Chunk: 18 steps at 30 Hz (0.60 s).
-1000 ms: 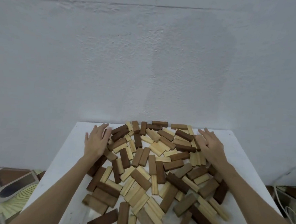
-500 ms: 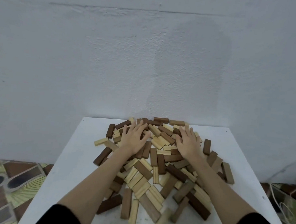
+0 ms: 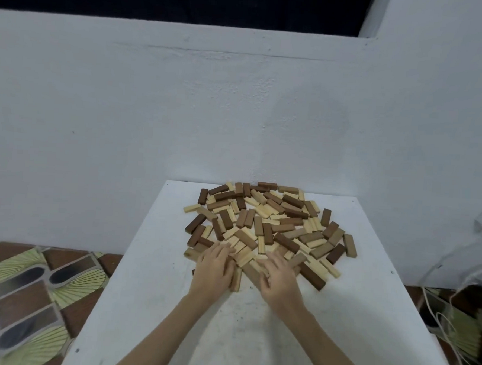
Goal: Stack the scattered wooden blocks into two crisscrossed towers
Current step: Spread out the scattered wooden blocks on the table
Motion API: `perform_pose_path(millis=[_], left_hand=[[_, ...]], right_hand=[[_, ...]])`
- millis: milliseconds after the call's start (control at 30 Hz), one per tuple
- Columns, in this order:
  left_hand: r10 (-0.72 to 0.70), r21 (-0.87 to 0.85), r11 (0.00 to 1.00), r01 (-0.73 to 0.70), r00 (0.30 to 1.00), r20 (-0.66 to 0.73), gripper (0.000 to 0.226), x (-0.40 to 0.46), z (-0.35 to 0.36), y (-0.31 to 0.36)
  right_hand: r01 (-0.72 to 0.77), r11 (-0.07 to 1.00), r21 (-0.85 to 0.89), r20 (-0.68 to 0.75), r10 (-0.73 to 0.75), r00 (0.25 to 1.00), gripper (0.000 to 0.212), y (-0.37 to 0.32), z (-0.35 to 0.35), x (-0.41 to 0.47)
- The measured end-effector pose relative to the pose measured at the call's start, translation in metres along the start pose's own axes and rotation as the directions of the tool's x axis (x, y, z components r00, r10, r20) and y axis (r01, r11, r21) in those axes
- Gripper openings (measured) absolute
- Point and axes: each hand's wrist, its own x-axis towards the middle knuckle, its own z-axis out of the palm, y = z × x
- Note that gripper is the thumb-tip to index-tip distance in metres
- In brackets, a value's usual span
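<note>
Several light and dark wooden blocks (image 3: 268, 226) lie scattered flat in a loose pile on the far half of a white table (image 3: 339, 315). My left hand (image 3: 214, 269) lies palm down on the blocks at the pile's near edge, fingers spread and fairly straight. My right hand (image 3: 280, 279) rests palm down beside it on the near blocks, its fingers slightly bent. A tan block (image 3: 236, 279) shows between the two hands. No tower stands anywhere.
A white wall (image 3: 238, 111) rises just behind the table. Patterned floor tiles (image 3: 24, 287) show at the left. White cords (image 3: 445, 327) and dark clutter lie on the floor at the right.
Both hands have drawn back from the far middle of the pile to its near edge. The camera has tilted up and pulled away, so the table looks smaller.
</note>
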Motion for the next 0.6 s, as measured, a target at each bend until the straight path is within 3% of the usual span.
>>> perform_pose_path(millis=[200, 600], left_hand=[[-0.157, -0.107, 0.984, 0.145, 0.981, -0.116, 0.032, -0.048, -0.014, -0.016], [-0.251, -0.026, 0.968, 0.251, 0.968, 0.027, 0.032, -0.050, -0.021, -0.029]], right_hand=[[0.073, 0.996, 0.055, -0.127, -0.065, 0.990, 0.032, -0.017, 0.020, -0.038], [0.181, 0.957, -0.229, 0.063, -0.171, 0.983, 0.041, -0.053, 0.035, -0.028]])
